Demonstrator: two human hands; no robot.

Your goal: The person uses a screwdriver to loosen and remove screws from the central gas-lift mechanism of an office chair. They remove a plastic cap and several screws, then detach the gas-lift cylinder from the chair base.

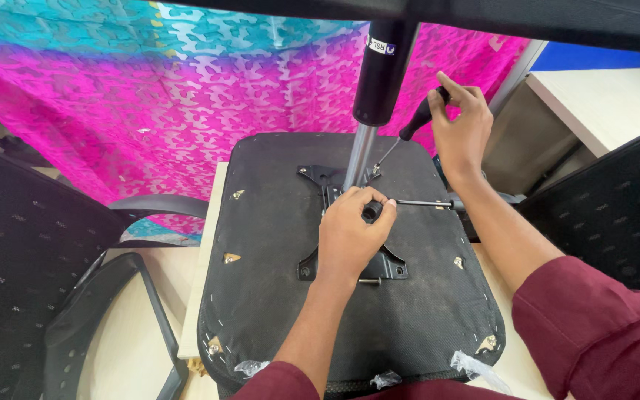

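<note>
- An office chair seat (275,311) lies upside down on a pale table (194,296), its black underside facing up and covering most of the near end of the tabletop.
- Bolted to the middle of that underside is a black metal mechanism plate (387,265), and the grey gas-lift column (359,155) rises from the plate's far end into a fat black sleeve (383,67).
- The left hand (351,235) sits on the middle of the plate, fingers curled and pressed around a small black knob (371,212) at the inner end of a thin lever rod (420,202).
- That rod runs out level towards the seat's right edge, its long axis across the seat.
- The right hand (459,122) is raised over the far right corner of the seat, fingers wrapped shut on the black handle of a screwdriver (413,126).
- The screwdriver slants down and to the left from the fist, its tip meeting the plate right beside the foot of the column, at a bolt there as far as I can make out.
- So the tool's working point lies beyond and just right of the left hand's knuckles; the left hand is nearer to it, while the right steers from the far end of the shaft.
- One loose bolt (370,281) lies on the seat just beside the plate's near edge.
- Black mesh chair backs (9,244) stand on either side, and a pink and turquoise patterned cloth (150,96) hangs behind.
</note>
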